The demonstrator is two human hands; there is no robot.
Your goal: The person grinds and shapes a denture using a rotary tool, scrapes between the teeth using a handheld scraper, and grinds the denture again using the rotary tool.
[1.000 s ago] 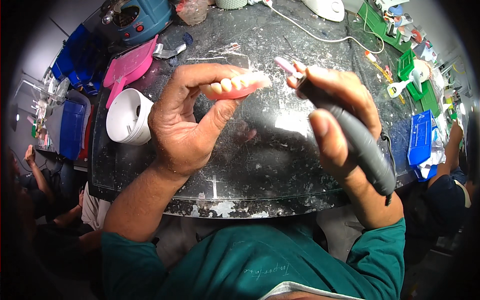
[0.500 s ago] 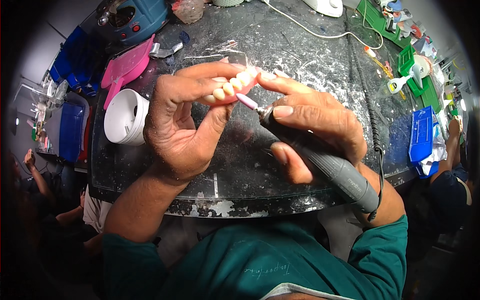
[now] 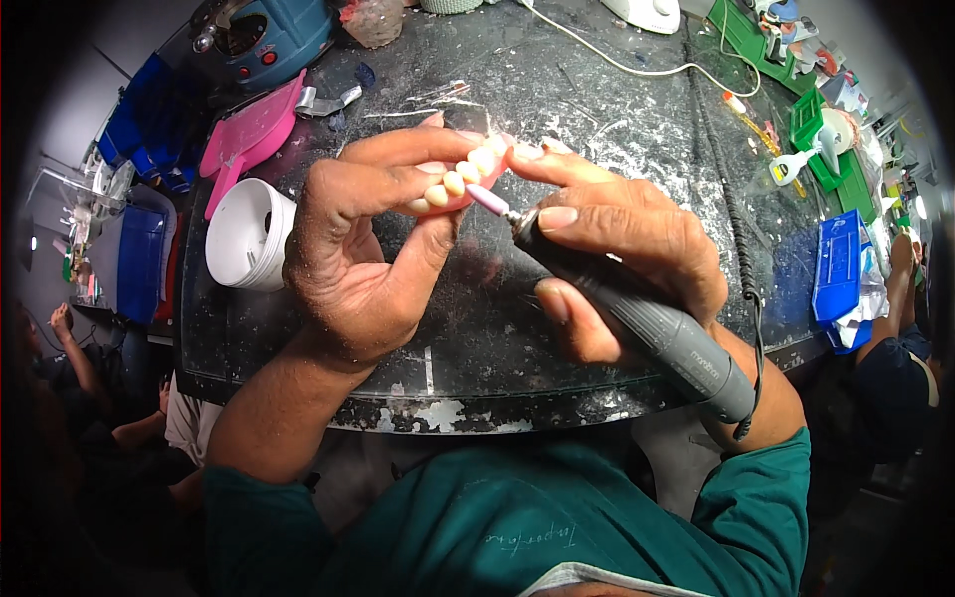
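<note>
A denture [image 3: 468, 171] with cream teeth and a pink base is pinched between the thumb and fingers of my left hand [image 3: 363, 229]. Those fingers hide part of its base. My right hand [image 3: 637, 234] is wrapped round a dark grey dental handpiece [image 3: 647, 323], which slants from lower right to upper left. Its pinkish, pointed grinding bit [image 3: 486, 199] meets the denture beside the teeth; whether it touches cannot be made out for sure. The right index fingertip rests by the denture's right end.
On the black, dust-strewn table [image 3: 517, 368] stand a white tub [image 3: 249, 234], a pink dustpan [image 3: 251, 131] and a blue machine [image 3: 261, 45]. A coiled cord [image 3: 738, 224] runs along the right. Blue bins [image 3: 841, 267] and green trays [image 3: 811, 129] line the right edge; other people sit either side.
The denture has tilted slightly in my left hand, and the handpiece has shifted a little left with its bit closer to the teeth. Both hands keep their hold.
</note>
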